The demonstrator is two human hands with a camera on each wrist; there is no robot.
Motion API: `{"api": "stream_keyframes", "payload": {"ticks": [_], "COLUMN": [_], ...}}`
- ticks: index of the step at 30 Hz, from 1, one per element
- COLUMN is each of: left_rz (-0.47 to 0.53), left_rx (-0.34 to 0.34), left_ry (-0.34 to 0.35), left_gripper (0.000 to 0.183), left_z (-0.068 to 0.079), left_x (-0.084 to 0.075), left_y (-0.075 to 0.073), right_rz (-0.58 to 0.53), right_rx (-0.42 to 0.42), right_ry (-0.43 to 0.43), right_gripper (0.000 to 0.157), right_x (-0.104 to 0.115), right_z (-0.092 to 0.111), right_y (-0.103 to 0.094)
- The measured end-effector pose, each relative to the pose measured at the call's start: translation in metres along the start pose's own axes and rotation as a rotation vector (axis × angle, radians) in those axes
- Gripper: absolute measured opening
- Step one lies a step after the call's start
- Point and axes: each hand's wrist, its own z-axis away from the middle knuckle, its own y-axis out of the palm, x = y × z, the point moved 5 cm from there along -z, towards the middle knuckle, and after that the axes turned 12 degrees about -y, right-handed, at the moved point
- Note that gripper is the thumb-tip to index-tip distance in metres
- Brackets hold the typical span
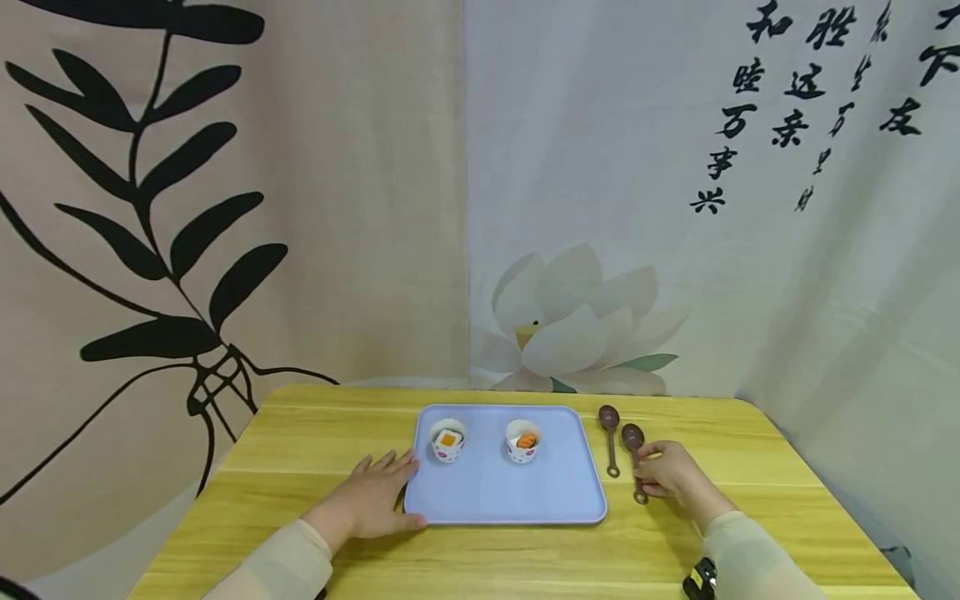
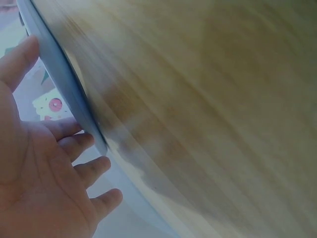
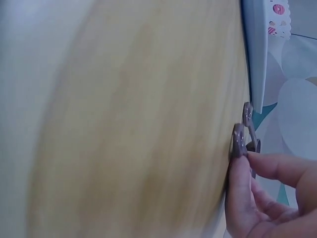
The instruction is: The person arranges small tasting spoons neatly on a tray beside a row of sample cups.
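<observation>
Head view: I see the left hand (image 1: 375, 498) spread against the tray's (image 1: 502, 493) left edge, the right hand (image 1: 670, 471) pinching the outer spoon (image 1: 633, 435), inner spoon (image 1: 609, 418) in the gap. Left wrist: fingers (image 2: 94, 171) straight beside the rim (image 2: 77, 96). Right wrist: handle (image 3: 238, 139) pinched.

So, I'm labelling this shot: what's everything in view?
Tray: 1, blue, on table
Cups: 2, patterned white, on tray
Food pieces: 2, orange and white, in cups
Spoons: 2, brown, right of tray
Table: 1, yellow, under tray
Backdrop panels: 2, beige, whitish, behind table
Gadget: 1, mostly black, by right sleeve
Unclear thing: 1, black, bottom left
Sleeves: 2, cream, on forearms
Left hand: 1, at tray's left edge
Right hand: 1, pinching nearer spoon
</observation>
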Motion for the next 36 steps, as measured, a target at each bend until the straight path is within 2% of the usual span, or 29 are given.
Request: {"api": "stream_keyframes", "payload": {"ticks": [18,31,36], "left_rz": [-0.003,0.014,0.010], "left_rx": [-0.001,-0.003,-0.006], "left_ry": [-0.003,-0.004,0.000], "left_gripper": [0.100,0.101,0.100], "left_z": [-0.002,0.000,-0.001], "left_x": [0.000,0.001,0.000], "left_y": [0.002,0.002,0.001], "right_rz": [0.011,-0.023,-0.068], "right_rx": [0.019,0.027,0.035], "right_ry": [-0.014,-0.048,-0.063], "right_gripper": [0.038,0.044,0.046], "right_x": [-0.002,0.002,0.006], "right_z": [0.000,0.011,0.014], "right_y": [-0.004,-0.012,-0.014]}}
